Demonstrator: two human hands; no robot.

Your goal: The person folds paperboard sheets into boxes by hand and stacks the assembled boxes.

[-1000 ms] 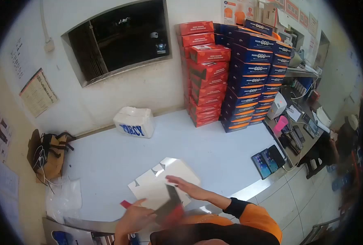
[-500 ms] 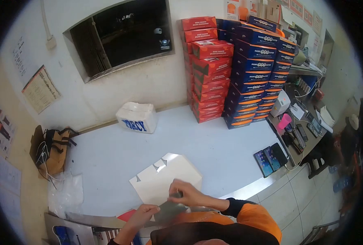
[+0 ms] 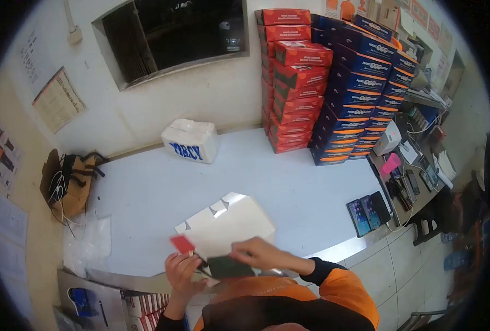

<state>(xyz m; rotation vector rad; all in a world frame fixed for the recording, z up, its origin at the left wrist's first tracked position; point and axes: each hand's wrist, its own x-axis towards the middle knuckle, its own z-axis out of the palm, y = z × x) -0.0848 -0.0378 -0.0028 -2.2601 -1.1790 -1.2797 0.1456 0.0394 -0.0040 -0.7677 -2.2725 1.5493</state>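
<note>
A flat, cut cardboard blank [image 3: 231, 223] lies pale side up at the table's near edge, with notches along its far edge. Between my hands is a dark green card panel [image 3: 229, 267]; whether it joins the pale blank is unclear. My right hand [image 3: 259, 254] is closed on the panel's upper right corner, slightly blurred. My left hand [image 3: 181, 271] is closed at the panel's left side, its fingers at a small red card flap [image 3: 182, 244] that sticks up above them. A thin dark strip runs between the left fingers and the panel.
Red boxes [image 3: 303, 83] and dark blue boxes [image 3: 361, 83] stand stacked at the back right. A white wrapped bundle [image 3: 191, 140] sits by the wall. Phones [image 3: 368, 214] lie at the right edge, an open carton [image 3: 71, 182] at the left. Clear plastic [image 3: 88, 245] lies near left.
My left hand has shifted left and turned, and the red flap now rises above its fingers. The dark panel is flatter and plainer to see. The camera view has shifted slightly.
</note>
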